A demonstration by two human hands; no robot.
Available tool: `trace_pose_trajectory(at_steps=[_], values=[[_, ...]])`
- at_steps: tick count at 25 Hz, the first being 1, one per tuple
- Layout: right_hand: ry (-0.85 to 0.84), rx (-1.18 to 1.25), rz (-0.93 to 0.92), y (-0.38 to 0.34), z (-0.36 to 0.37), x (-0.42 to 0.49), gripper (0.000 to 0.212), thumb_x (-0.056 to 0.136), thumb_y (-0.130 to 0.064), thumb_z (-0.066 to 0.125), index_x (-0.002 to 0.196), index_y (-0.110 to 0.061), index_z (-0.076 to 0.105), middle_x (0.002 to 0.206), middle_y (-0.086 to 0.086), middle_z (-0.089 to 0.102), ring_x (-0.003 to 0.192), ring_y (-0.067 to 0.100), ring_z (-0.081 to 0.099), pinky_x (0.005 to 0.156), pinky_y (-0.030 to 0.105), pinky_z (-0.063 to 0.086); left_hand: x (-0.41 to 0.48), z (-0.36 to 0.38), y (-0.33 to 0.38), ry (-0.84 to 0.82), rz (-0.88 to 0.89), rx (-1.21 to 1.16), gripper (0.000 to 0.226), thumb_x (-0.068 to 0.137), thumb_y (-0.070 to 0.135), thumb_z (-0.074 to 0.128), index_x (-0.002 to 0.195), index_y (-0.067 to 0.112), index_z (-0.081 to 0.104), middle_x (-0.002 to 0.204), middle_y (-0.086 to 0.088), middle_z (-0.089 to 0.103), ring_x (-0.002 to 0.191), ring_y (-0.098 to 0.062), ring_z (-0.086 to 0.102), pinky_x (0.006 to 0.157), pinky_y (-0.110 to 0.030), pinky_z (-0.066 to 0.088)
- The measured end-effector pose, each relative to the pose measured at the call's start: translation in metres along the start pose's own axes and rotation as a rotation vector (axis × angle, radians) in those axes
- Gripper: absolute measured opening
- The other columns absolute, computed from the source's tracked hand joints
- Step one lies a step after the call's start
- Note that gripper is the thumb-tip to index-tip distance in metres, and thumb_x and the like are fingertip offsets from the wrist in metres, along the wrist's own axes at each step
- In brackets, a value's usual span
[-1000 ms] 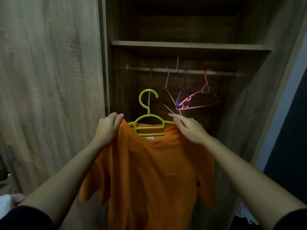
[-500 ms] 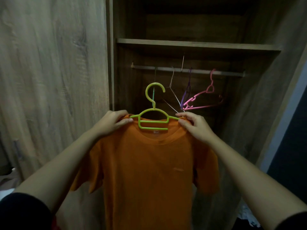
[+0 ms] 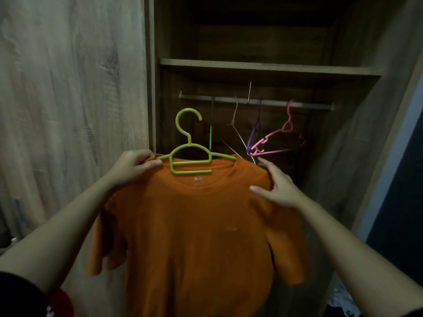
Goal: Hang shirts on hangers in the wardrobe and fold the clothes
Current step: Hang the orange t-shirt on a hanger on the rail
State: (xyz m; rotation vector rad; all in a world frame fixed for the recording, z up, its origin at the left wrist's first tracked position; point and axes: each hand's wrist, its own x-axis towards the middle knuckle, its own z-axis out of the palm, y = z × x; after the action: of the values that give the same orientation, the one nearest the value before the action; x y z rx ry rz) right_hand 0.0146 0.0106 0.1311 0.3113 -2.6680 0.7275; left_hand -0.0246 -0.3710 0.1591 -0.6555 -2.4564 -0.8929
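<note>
Since the last look, my right hand (image 3: 279,186) has come off the end of the hanger (image 3: 191,172) and slid down onto the right shoulder of the shirt (image 3: 194,225). Its fingers lie straight and spread, flat on the cloth, gripping nothing. I judge it is smoothing that shoulder so the shirt sits square. My left hand (image 3: 135,165) pinches the other shoulder, thumb on the front, where the hanger's arm enters the cloth. That one grip carries the load, which would explain why it is held high and level.

The shirt hangs between both hands, front toward me, just outside the open wardrobe. Its hook is free, below the left end of the rail (image 3: 256,102), not yet on it. A pink hanger (image 3: 279,143) and others hang further right.
</note>
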Motion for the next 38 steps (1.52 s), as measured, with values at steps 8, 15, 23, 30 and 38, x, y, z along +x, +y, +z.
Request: trace_pose_trajectory(at_steps=[8,15,23,30,38], values=[[-0.047,0.010,-0.166,-0.062,0.050,0.063,0.014,0.098,-0.025,0.040,0.100,-0.024,0.054,0.095,-0.004,0.057,0.093,0.014,0.054,0.079,0.031,0.041,-0.010,-0.019,-0.019,-0.465,-0.030,0.041,0.030,0.084,0.052,0.054,0.101,0.027,0.059,0.096,0.006,0.061,0.085,-0.007,0.060,0.074,-0.022,0.049],[-0.039,0.064,-0.245,-0.080,0.086,0.109,0.018,0.097,-0.019,0.043,0.109,-0.016,0.057,0.109,-0.002,0.057,0.107,0.016,0.052,0.096,0.038,0.041,-0.028,-0.014,-0.011,-0.484,-0.115,-0.472,0.046,0.068,0.047,0.064,0.091,0.008,0.064,0.082,-0.011,0.065,0.070,-0.019,0.061,0.062,-0.026,0.051],[0.325,0.161,0.212,-0.092,0.089,0.191,0.068,0.088,-0.033,0.060,0.142,-0.010,0.026,0.140,0.011,0.042,0.129,0.026,0.041,0.100,0.036,0.040,0.029,0.038,-0.003,-0.161,-0.409,-0.498,0.015,0.093,0.017,0.053,0.087,0.010,0.066,0.093,-0.018,0.068,0.086,-0.029,0.066,0.083,-0.043,0.054],[0.230,-0.208,0.291,-0.076,0.083,0.221,0.022,0.091,-0.008,0.053,0.112,-0.008,0.058,0.107,0.011,0.064,0.098,0.024,0.062,0.069,0.027,0.046,0.121,0.078,0.005,0.029,-0.480,-0.476,0.026,0.088,0.024,0.057,0.088,0.001,0.068,0.077,-0.015,0.065,0.079,-0.027,0.065,0.085,-0.044,0.053],[0.229,-0.393,0.053,-0.044,0.062,0.218,0.030,0.097,-0.028,0.044,0.120,-0.011,0.053,0.104,0.012,0.066,0.097,0.030,0.063,0.068,0.032,0.047,0.268,0.094,0.024,0.278,-0.605,-0.363,0.027,0.082,0.035,0.056,0.083,0.010,0.066,0.093,-0.010,0.066,0.089,-0.029,0.063,0.079,-0.035,0.053]])
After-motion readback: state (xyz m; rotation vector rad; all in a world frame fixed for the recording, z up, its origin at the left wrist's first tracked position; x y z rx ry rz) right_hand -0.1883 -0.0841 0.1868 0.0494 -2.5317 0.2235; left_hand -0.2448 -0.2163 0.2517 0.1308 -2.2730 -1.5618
